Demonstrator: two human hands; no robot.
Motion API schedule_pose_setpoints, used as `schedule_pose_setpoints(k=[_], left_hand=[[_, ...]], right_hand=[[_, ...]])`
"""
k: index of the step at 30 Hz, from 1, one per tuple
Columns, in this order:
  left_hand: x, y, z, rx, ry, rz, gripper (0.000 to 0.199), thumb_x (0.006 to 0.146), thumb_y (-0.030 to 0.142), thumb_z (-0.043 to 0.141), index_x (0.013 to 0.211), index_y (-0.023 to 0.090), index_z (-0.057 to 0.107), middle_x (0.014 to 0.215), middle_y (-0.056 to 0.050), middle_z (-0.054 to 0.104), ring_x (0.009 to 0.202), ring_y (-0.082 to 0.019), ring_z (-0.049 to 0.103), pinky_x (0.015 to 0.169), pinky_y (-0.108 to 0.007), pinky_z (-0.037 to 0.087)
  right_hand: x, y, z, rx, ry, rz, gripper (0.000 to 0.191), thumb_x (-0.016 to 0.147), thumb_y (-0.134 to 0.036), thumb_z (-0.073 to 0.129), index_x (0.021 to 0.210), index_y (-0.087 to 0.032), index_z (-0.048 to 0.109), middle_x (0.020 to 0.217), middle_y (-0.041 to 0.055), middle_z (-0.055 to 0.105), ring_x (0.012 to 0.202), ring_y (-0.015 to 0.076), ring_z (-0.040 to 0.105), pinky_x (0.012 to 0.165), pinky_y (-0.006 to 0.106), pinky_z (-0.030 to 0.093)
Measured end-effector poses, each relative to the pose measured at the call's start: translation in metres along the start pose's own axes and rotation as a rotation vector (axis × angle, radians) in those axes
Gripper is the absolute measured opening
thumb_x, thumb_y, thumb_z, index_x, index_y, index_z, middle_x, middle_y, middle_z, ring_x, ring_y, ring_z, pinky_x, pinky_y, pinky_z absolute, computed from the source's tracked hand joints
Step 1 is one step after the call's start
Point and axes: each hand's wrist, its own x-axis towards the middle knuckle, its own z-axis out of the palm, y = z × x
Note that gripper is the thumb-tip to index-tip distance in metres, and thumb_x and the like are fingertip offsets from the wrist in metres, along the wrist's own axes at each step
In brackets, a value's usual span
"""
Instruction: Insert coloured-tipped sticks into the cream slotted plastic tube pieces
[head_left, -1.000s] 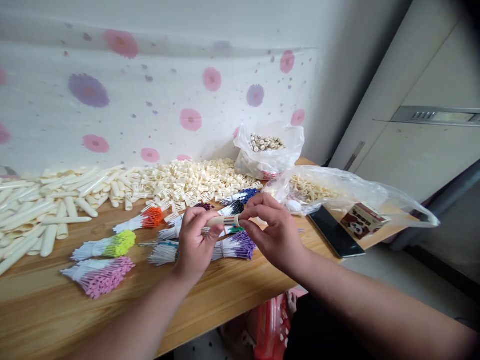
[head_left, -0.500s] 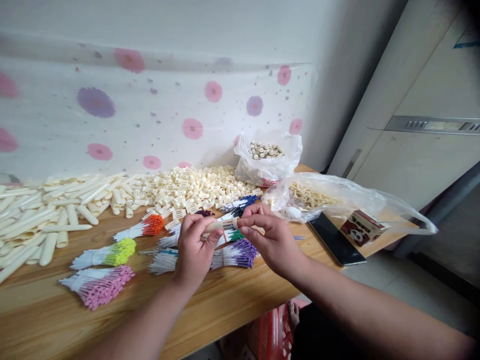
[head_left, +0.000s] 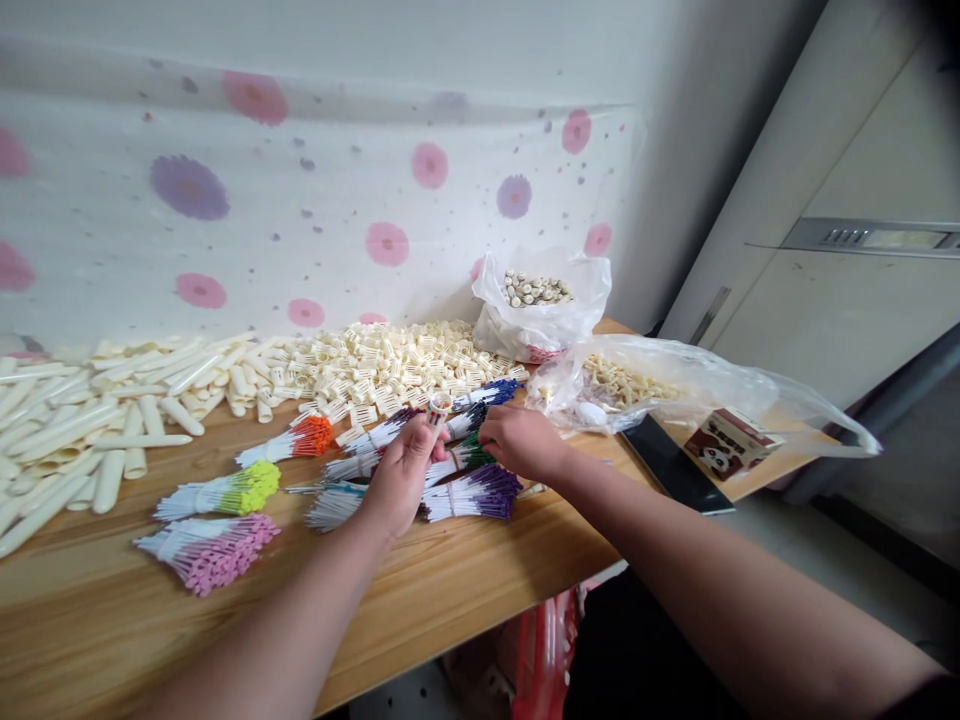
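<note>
A cream pen barrel (head_left: pixel 435 416) stands tilted above the middle of the worktop (head_left: pixel 480 590), its open end up, with small coloured bits inside the rim. The left hand (head_left: pixel 405 470) has its fingers closed around it. The right hand (head_left: pixel 523 440) is just beside, fingers curled down at the green-tipped bundle (head_left: pixel 472 452); their tips are poorly seen, so I cannot tell whether they grip anything. The purple-tipped bundle (head_left: pixel 480 492) lies nearer the worktop's front edge; orange (head_left: pixel 309 437), yellow (head_left: pixel 251 489) and pink bundles (head_left: pixel 225 553) lie left of the hands. Slotted cream pieces (head_left: pixel 375 370) are heaped toward the back edge, and a dark phone (head_left: pixel 667 462) lies near the right end.
</note>
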Motion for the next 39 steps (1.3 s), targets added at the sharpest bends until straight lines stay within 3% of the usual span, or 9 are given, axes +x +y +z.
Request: schedule_pose_setpoints(k=[5,9,17,23,27,33,36,39], left_hand=[[0.001,-0.005,0.000,0.075,-0.089,-0.007,0.050,0.079,0.067,0.045,0.074,0.018,0.053,0.070,0.001,0.044,0.067,-0.015,0.042,0.070,-0.029,0.040],[0.001,-0.005,0.001,0.175,-0.090,0.001,0.054,0.079,0.069,0.041,0.073,0.017,0.053,0.067,0.001,0.043,0.065,-0.014,0.040,0.068,-0.028,0.039],[0.002,-0.006,0.000,0.217,-0.096,0.022,0.056,0.075,0.074,0.042,0.071,0.018,0.050,0.067,0.001,0.043,0.066,-0.015,0.041,0.067,-0.027,0.036],[0.001,-0.007,0.000,0.194,-0.108,0.018,0.050,0.075,0.068,0.050,0.072,0.018,0.045,0.070,0.002,0.042,0.068,-0.013,0.040,0.068,-0.025,0.036],[0.001,-0.004,0.001,0.207,-0.133,0.017,0.050,0.077,0.068,0.048,0.072,0.019,0.044,0.069,0.003,0.040,0.067,-0.013,0.038,0.066,-0.025,0.034],[0.001,0.000,0.002,0.251,-0.134,-0.035,0.051,0.072,0.069,0.053,0.071,0.019,0.046,0.068,0.003,0.042,0.065,-0.013,0.039,0.062,-0.024,0.034],[0.000,0.006,0.005,0.261,-0.044,-0.075,0.044,0.068,0.059,0.064,0.069,0.018,0.049,0.063,0.004,0.042,0.060,-0.012,0.039,0.059,-0.024,0.033],[-0.003,0.016,0.009,0.277,0.083,-0.068,0.034,0.067,0.048,0.068,0.067,0.017,0.056,0.062,0.003,0.049,0.061,-0.013,0.044,0.061,-0.026,0.036]], right_hand=[[0.003,-0.001,0.005,-0.059,-0.069,0.038,0.012,0.083,-0.023,0.056,0.087,-0.019,0.067,0.092,0.0065,0.065,0.081,0.0185,0.061,0.063,0.025,0.040],[0.004,-0.002,0.004,-0.087,-0.083,0.052,0.012,0.083,-0.022,0.056,0.090,-0.018,0.065,0.090,0.0074,0.064,0.081,0.0198,0.060,0.061,0.025,0.040],[-0.012,0.006,-0.020,-0.128,-0.019,0.092,0.022,0.092,-0.021,0.043,0.086,-0.018,0.065,0.090,0.0073,0.061,0.081,0.0177,0.057,0.062,0.025,0.037],[-0.011,0.004,-0.010,-0.110,-0.008,0.031,0.018,0.091,-0.024,0.048,0.091,-0.018,0.065,0.094,0.0063,0.062,0.089,0.0170,0.055,0.071,0.025,0.039],[-0.008,-0.001,-0.006,-0.131,0.002,0.011,0.020,0.090,-0.021,0.046,0.086,-0.017,0.065,0.090,0.0078,0.062,0.085,0.0188,0.054,0.067,0.027,0.038],[-0.018,0.017,-0.026,-0.154,0.101,0.073,0.021,0.091,-0.016,0.043,0.087,-0.017,0.063,0.090,0.0084,0.059,0.084,0.0190,0.052,0.061,0.026,0.034],[-0.026,0.024,-0.037,-0.030,0.202,0.057,0.021,0.092,-0.016,0.044,0.084,-0.016,0.064,0.085,0.0063,0.057,0.077,0.0151,0.051,0.063,0.024,0.035],[-0.031,0.012,-0.043,0.170,0.184,-0.173,0.022,0.092,-0.016,0.045,0.080,-0.015,0.063,0.081,0.0040,0.055,0.072,0.0119,0.049,0.066,0.023,0.037]])
